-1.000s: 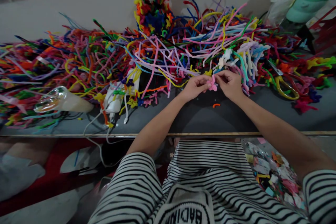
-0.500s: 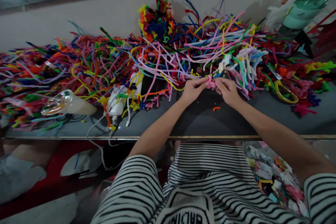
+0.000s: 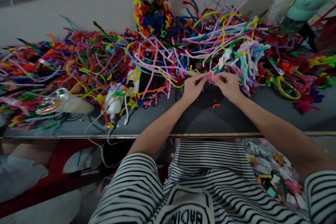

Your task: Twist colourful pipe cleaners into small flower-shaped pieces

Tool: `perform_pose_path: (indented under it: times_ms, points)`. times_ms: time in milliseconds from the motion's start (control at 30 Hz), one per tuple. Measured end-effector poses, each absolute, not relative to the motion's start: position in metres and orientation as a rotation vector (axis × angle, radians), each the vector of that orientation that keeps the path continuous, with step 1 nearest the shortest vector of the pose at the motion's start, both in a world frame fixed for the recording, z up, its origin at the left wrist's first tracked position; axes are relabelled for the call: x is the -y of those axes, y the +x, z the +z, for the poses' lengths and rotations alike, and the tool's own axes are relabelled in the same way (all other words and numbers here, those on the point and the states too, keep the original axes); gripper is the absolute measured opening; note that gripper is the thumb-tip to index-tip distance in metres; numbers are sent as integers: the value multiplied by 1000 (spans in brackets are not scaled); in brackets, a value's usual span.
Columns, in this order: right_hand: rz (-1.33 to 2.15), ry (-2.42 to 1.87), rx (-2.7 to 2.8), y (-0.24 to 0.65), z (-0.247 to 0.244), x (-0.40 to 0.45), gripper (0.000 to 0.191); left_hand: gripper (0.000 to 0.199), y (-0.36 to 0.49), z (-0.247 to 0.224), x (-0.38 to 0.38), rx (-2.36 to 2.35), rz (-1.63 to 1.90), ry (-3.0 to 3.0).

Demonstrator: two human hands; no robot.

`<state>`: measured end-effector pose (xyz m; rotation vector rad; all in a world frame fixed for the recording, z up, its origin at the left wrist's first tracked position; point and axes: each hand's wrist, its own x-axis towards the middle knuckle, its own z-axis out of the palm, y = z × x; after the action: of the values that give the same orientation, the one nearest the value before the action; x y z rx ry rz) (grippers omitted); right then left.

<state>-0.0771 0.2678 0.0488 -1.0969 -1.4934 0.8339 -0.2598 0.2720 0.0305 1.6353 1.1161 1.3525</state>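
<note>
Between my hands, above the dark table (image 3: 194, 119), is a small pink pipe-cleaner flower (image 3: 210, 76), looped and partly covered by fingertips. My left hand (image 3: 194, 85) pinches its left side with thumb and forefinger. On the other side my right hand (image 3: 227, 83) closes thumb and fingers on its right edge. A short orange pipe-cleaner scrap (image 3: 216, 105) lies on the table below them. Just behind the hands spreads a heap of coloured pipe cleaners (image 3: 162, 63), with a white and pastel bunch (image 3: 248, 57) close to my right hand.
Yellow-handled scissors (image 3: 287, 89) lie to the right. On the left are a plastic cup on its side (image 3: 76, 102) and a white charger (image 3: 113, 103) with cables hanging over the table edge. A green pot (image 3: 301, 5) stands back right. Litter (image 3: 280, 178) fills a spot below the table.
My right hand has turned slightly inward, and its fingers cover more of the pink flower. Both hands stay at the flower. The view has shifted a little.
</note>
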Motion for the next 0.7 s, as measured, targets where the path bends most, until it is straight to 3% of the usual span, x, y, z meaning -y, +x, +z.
perform_pose_path:
  times_ms: [167,333,700]
  points:
    - [1086,-1028,1421,-74,50,-273,37,34,-276,35,-282,-1254,1451,1836]
    - [1421,-954,1504,-73,51,-275,37,32,-282,38,-280,-1037,1314,2403]
    - [1586,-901,1606,-65,56,-279,31,35,-299,51,-280,-851,1092,2727]
